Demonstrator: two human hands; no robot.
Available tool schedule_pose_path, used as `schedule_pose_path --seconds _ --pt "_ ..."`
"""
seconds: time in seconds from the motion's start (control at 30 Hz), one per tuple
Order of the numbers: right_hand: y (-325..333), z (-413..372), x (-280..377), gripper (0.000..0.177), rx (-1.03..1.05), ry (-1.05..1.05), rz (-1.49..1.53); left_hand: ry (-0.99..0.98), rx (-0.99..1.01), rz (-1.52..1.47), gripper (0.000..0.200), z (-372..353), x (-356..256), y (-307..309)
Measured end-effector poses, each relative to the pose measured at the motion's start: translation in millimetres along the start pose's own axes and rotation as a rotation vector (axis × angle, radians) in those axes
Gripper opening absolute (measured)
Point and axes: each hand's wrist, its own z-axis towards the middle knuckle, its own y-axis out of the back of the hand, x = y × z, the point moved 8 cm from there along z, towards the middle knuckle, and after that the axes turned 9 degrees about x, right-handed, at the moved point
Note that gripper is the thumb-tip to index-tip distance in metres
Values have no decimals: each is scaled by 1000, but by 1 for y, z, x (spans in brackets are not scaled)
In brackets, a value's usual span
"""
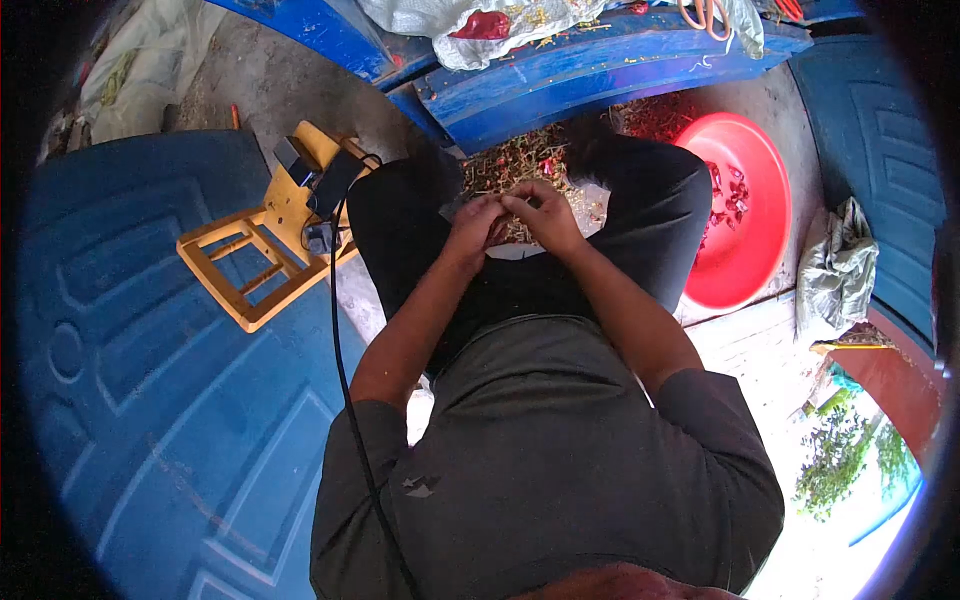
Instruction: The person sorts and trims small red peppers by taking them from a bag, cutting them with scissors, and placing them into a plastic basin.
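Note:
Between the knees, my left hand [476, 227] and my right hand [543, 215] meet at the fingertips. The fingers of both hands are bent and pinched close together. A dark reddish thing, too small to name, shows beside the left fingers. Below the hands, the ground is strewn with dry stems and red bits [515, 160]. To the right of the right knee stands a red basin [745, 255] with dark red pieces [737, 195] inside it.
A blue table edge [610, 80] runs ahead, with a white sack [420, 18] on it. A wooden folding stool [250, 310] with black devices stands at the left on a blue door panel [130, 330]. A black cable [340, 350] crosses my left side. Grey cloth [838, 270] hangs at the right.

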Motion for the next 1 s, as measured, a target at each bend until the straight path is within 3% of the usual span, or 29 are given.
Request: schedule_pose_path --seconds 0.17,0.23,0.37,0.43,0.57,0.63,0.77,0.93,1.0 --pt "2 -4 -2 22 -7 -269 207 6 13 -16 20 5 1 -1" --pt "11 -3 19 21 -133 -48 -37 6 3 3 18 5 0 -1" --pt "16 2 28 22 -143 128 -249 16 7 -11 16 4 -3 -7" --pt "14 9 5 23 -66 -24 -7 1 -6 5 14 1 -6 -12" --pt "22 12 -2 26 -39 -150 139 18 -18 40 15 1 -10 -18" --pt "19 6 -18 21 -42 -356 509 7 -27 41 16 2 -8 -19" --pt "20 7 -33 20 20 -384 524 10 -56 40 17 9 -4 -16" --pt "26 -1 -39 19 -113 -414 818 14 -47 104 23 7 -3 -15" --pt "41 1 -45 22 -166 -379 744 19 -19 78 22 9 2 -11"
